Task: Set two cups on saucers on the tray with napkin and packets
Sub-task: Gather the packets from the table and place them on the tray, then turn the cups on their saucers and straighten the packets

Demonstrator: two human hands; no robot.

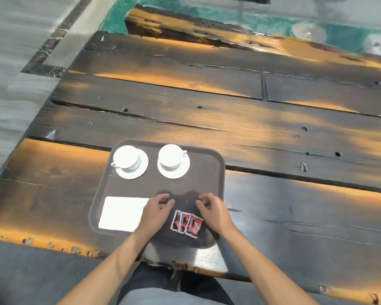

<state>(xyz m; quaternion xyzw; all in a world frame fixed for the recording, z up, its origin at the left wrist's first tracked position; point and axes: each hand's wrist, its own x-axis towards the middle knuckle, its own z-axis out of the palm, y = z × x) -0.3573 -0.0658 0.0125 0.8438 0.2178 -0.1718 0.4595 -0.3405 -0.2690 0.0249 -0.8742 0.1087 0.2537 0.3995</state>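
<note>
A dark brown tray (209, 172) lies near the table's front edge. At its back stand two white cups, each on a white saucer: the left cup (125, 156) on its saucer (141, 171), the right cup (171, 155) on its saucer (183, 171). A white napkin (121, 213) lies flat at the tray's front left. Red and black packets (186, 224) lie fanned at the front right. My left hand (155, 213) hovers between napkin and packets, fingers loosely curled, holding nothing. My right hand (213, 213) hovers just right of the packets, fingers apart, holding nothing.
The tray rests on a dark plank table (273, 128) with orange patches, cracks and holes. The table's left edge (31, 133) runs diagonally beside a grey floor. A teal surface (229, 18) lies beyond the far planks. My lap shows below the front edge.
</note>
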